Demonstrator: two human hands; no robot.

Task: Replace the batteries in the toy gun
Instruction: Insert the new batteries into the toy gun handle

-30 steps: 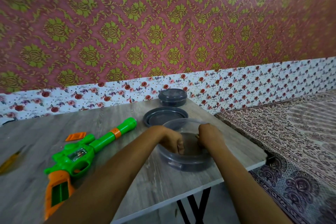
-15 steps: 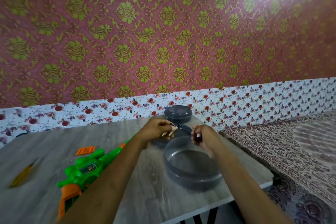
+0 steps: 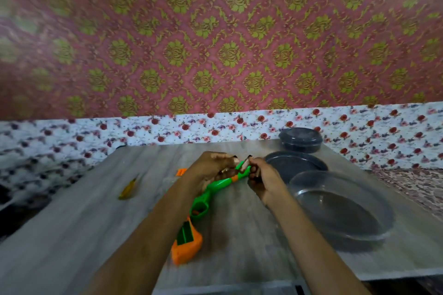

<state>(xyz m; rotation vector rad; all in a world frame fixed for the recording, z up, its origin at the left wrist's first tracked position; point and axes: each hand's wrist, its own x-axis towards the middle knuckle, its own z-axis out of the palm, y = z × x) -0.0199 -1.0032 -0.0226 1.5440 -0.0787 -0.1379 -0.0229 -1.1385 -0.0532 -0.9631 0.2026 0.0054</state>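
Toy gun (image 3: 219, 184), green with an orange grip and an orange ring on the barrel, was seen lying flat on the grey wood-grain table (image 3: 72, 235). Its grip was turned toward the near edge and its barrel toward the far right. The middle of the body was hidden under the left forearm.

Both hands were held together just above the muzzle end. The left hand (image 3: 208, 167) was clenched, its fingers curled round a brass-tipped cylinder (image 3: 225, 171), likely a battery, though blur left this unsure. The right hand (image 3: 263, 177) was likewise curled, and a small dark piece (image 3: 255, 172) was pinched between thumb and fingers. What exactly that piece was could not be told. The fingertips of the two hands nearly met.

To the right of the hands, a clear round tub (image 3: 359, 237) was set near the table's right edge. A dark lid (image 3: 297, 165) was laid flat behind it, and a closed dark tub (image 3: 300, 140) was placed at the far edge by the wall. Left of the gun, a small orange cover (image 3: 181, 172) and a slim yellow tool (image 3: 128, 189) were found lying apart on the tabletop.
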